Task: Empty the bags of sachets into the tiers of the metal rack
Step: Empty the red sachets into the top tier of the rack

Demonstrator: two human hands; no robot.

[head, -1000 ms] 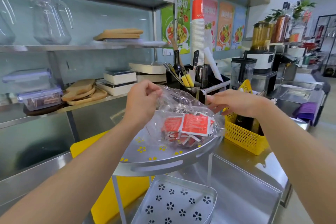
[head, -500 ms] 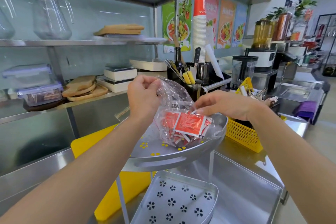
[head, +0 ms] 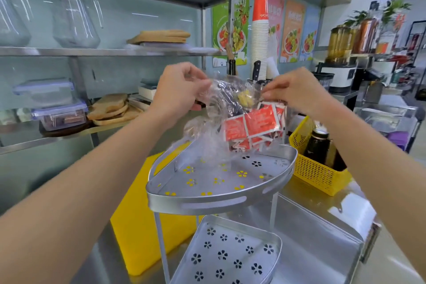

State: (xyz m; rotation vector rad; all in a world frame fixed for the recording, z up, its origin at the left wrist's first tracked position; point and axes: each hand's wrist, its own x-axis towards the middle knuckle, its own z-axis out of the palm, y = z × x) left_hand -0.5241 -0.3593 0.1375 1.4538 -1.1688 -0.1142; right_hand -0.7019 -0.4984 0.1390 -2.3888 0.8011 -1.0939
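The left hand (head: 178, 90) pinches the crumpled top of a clear, thin plastic bag (head: 215, 122), thumb and fingers closed on the film. The right hand (head: 297, 91) pinches the same bag's top on the far right side, fingers likewise closed on the plastic. Between them the bag hangs lifted over the rack, its mouth looking barely parted, though the crinkled film makes that hard to tell.

Inside, the red-and-white flat sachets (head: 252, 125) sit bunched in the bag's lower right; none appears to have left it.

Just below is the upper tier of the silver metal rack with flower-shaped cut-outs (head: 214, 198), and its floor shows no sachets. The lower tier (head: 230, 258), nearer and lower, is bare too.

So I judge the task barely begun: this bag has yet to be opened and tipped out, and nothing has gone into either tier. No other bags of sachets are visible.
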